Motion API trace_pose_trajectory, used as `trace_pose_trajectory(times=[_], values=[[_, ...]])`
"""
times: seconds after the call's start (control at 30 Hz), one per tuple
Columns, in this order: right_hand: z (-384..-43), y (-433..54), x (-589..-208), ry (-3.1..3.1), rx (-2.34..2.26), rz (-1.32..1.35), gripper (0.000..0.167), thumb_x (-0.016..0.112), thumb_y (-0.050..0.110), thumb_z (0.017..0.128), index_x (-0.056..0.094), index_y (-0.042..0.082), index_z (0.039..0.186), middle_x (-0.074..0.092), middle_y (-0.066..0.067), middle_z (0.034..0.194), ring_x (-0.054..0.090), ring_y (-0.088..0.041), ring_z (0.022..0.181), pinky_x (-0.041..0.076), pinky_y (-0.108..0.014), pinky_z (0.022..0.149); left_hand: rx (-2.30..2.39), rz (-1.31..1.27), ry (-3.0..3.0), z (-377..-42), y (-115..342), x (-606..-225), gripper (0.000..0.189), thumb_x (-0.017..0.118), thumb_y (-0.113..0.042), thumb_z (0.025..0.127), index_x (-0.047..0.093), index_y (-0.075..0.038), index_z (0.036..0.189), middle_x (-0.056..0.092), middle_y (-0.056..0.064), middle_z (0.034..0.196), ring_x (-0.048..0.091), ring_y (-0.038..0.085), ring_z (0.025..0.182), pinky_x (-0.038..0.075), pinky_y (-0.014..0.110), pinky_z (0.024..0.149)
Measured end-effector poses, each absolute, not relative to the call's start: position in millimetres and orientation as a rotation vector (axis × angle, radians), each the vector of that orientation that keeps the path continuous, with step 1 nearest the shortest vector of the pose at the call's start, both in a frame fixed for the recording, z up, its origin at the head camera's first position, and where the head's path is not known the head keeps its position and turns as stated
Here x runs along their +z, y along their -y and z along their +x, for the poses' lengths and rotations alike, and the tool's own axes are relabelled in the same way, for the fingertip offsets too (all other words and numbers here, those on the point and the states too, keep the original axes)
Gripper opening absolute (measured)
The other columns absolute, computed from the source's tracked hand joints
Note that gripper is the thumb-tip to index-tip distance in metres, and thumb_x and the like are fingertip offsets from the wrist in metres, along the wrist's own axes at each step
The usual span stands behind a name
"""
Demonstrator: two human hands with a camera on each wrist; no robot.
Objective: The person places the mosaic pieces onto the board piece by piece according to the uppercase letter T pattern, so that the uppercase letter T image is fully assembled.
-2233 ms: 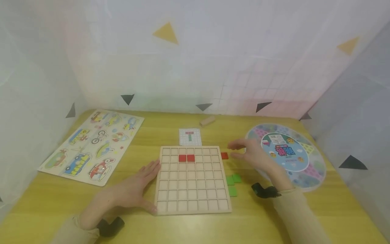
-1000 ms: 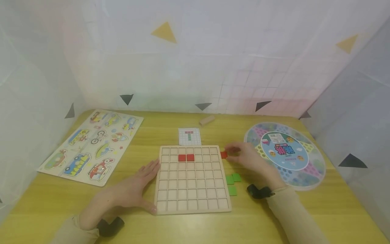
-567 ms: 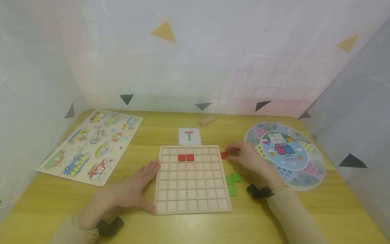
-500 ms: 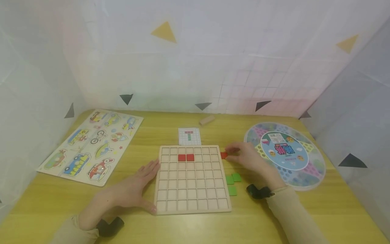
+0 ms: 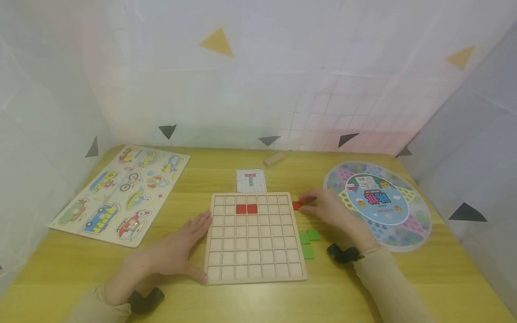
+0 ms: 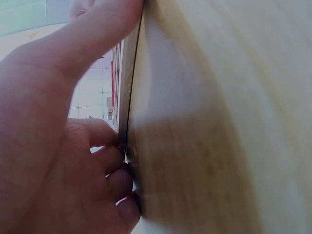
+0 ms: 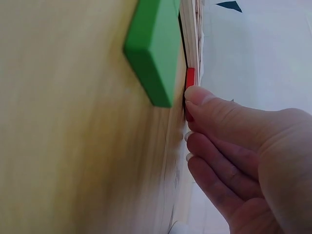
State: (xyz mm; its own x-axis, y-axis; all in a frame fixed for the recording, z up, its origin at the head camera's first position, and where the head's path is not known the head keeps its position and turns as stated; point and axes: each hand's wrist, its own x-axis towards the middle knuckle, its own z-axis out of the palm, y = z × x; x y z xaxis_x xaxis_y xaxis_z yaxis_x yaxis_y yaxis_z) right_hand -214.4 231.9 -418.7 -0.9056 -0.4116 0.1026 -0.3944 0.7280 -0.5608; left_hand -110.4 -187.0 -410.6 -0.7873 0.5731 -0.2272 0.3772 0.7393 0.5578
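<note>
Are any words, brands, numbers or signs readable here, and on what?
Nothing reads clearly enough to quote.
Round, flat, multicoloured disc: bold red-and-blue characters, plus smaller print; too blurred.
White rectangular sticker on that disc: too small.
Small tan rectangle, left wrist view: dark marks, too small.

At lower right, the right hand's grip (image 7: 265,146) holds a red tile (image 7: 190,79) near centre; a green tile (image 7: 155,53) lies upper centre, the table (image 7: 73,126) filling the left.

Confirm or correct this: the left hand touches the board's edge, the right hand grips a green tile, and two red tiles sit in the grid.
Wrong colour: the right hand grips a red tile, not green, as the right wrist view shows; the rest stands.
</note>
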Motion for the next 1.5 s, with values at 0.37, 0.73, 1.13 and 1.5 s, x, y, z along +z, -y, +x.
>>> trace_pose_trajectory(times=[0.37,0.73,1.13,1.5], values=[[-215,-233,-418,-2.886,-0.935,-0.703,0.028,0.079,0.013,0.086,0.074,0.005,0.112,0.076,-0.006,0.106,0.07,-0.026,0.103,0.057,-0.046,0.093,0.714,0.748,-2.551,-109,187,-411,0.138,0.077,-0.073,0.063,0.005,-0.007,0.161,-0.003,0.012,0.169,0.004,0.042,0.153,0.018,0.062,0.12],[-214,-233,-413,-2.874,-0.942,-0.617,0.03,0.079,0.019,0.086,0.074,0.007,0.112,0.075,-0.005,0.107,0.069,-0.026,0.105,0.056,-0.046,0.095,0.715,0.741,-2.555,-109,188,-412,0.138,0.077,-0.073,0.063,0.005,-0.008,0.161,-0.003,0.012,0.169,0.004,0.043,0.153,0.017,0.062,0.121],[-213,-235,-410,-2.899,-0.964,-0.644,0.028,0.08,0.019,0.086,0.075,0.006,0.111,0.075,-0.006,0.106,0.068,-0.026,0.103,0.055,-0.048,0.093,0.729,0.739,-2.547,-109,188,-412,0.138,0.078,-0.072,0.063,0.005,-0.007,0.161,-0.003,0.013,0.169,0.003,0.043,0.153,0.015,0.061,0.121],[-209,-233,-405,-2.907,-0.995,-0.674,0.026,0.078,0.018,0.087,0.075,0.006,0.11,0.075,-0.006,0.106,0.068,-0.026,0.101,0.056,-0.049,0.09,0.714,0.75,-2.558,-109,187,-412,0.138,0.078,-0.073,0.063,0.006,-0.007,0.161,-0.002,0.013,0.169,0.003,0.041,0.153,0.015,0.06,0.122]])
